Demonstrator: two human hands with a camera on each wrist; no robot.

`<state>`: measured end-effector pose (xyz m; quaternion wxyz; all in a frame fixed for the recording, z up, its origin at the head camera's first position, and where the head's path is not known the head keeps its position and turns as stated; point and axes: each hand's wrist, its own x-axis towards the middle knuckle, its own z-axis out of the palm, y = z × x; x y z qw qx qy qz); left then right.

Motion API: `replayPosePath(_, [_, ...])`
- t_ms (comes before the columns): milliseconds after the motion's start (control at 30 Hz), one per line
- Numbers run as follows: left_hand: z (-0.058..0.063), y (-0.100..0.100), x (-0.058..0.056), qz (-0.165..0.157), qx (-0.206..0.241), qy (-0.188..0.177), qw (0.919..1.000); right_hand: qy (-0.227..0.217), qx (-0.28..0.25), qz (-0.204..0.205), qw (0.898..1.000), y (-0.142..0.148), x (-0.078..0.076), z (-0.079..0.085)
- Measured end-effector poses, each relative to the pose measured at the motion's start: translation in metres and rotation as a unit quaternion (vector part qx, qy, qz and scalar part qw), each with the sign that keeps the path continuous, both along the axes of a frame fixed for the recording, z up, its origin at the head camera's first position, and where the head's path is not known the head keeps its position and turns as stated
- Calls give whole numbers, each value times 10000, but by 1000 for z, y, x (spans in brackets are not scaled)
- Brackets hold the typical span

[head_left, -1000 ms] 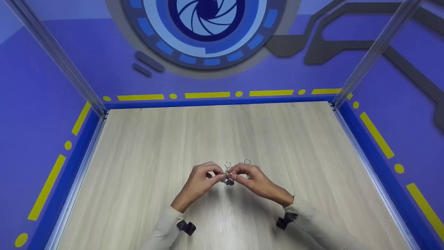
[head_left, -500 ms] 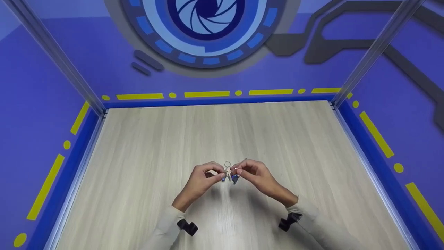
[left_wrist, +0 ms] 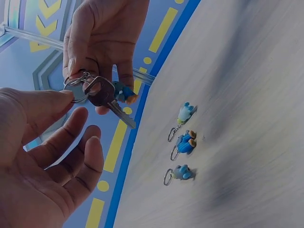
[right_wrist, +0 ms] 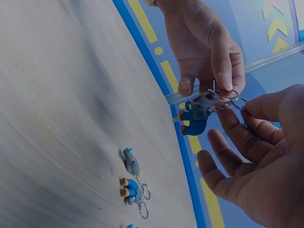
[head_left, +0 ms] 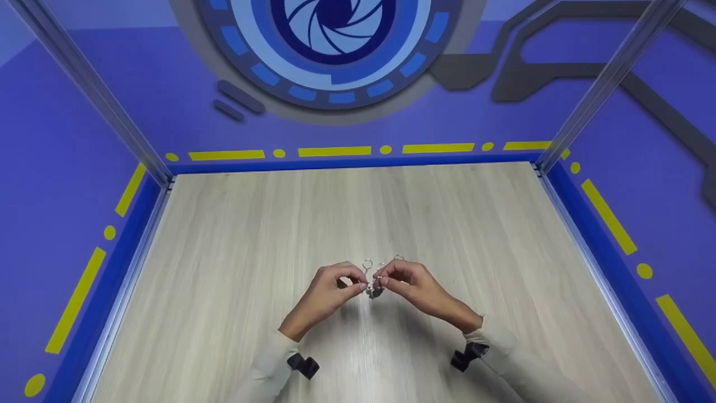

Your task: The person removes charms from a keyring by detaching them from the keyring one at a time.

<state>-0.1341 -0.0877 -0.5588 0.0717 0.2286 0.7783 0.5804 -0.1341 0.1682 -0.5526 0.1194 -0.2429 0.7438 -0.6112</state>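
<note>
My left hand [head_left: 327,294] and right hand [head_left: 417,288] meet fingertip to fingertip above the table. In the left wrist view, my left thumb and fingers pinch a metal split ring [left_wrist: 74,98] beside the dark head of a key [left_wrist: 99,93], whose silver blade points down. In the right wrist view, my right thumb and forefinger pinch another ring [right_wrist: 241,107]. A short chain [right_wrist: 219,108] runs from there to a blue figurine keychain [right_wrist: 195,118], which hangs in front of the key. Fingers partly hide where the two rings cross.
Below the hands, several figurine keychains lie in a row on the wood-grain table [head_left: 268,224]: a pale blue one [left_wrist: 185,114], a bright blue one [left_wrist: 186,142] and a grey-blue one [left_wrist: 182,172]. Blue printed walls [head_left: 358,129] enclose the table's back and sides.
My right hand drew slightly right and up, then came back toward the left hand. The hanging keychain and key shifted with it. My left hand barely moved.
</note>
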Motion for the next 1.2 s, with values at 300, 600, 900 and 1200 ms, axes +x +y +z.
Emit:
replayPosePath(300, [-7, -3, 3, 38, 453, -162, 9988, 320, 43, -150, 9994, 0, 1, -3])
replayPosePath(600, [-13, -2, 5, 235, 766, -361, 9961, 727, 112, -198, 9971, -3, 3, -6])
replayPosePath(900, [-5, 1, 4, 319, 187, 83, 9993, 716, 310, -199, 9968, -2, 3, -3])
replayPosePath(1200, [5, 5, 1, 336, -293, 703, 9965, 883, 482, -234, 9947, -2, 1, -2])
